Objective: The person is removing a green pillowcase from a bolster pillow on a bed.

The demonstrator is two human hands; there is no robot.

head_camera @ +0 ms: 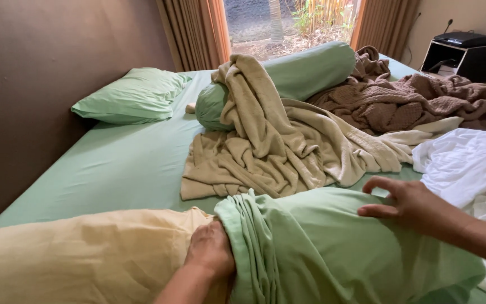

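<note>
A bedroom in a home — a wide bed (113, 169) under a green fitted sheet is filling the view. A green pillow (130, 95) is lying at ten o'clock, a bolster (305, 70) and rumpled blankets (288, 141) at twelve. Orange-brown curtains (198, 31) are hanging beside a window (288, 22) — a black side table (465, 56) is standing at two o'clock.

Two bare forearms, no sleeves, no watch, no rings or bands showing. Left hand (212, 250) at six o'clock, right hand (403, 204) at four (nails short, unpainted).
</note>
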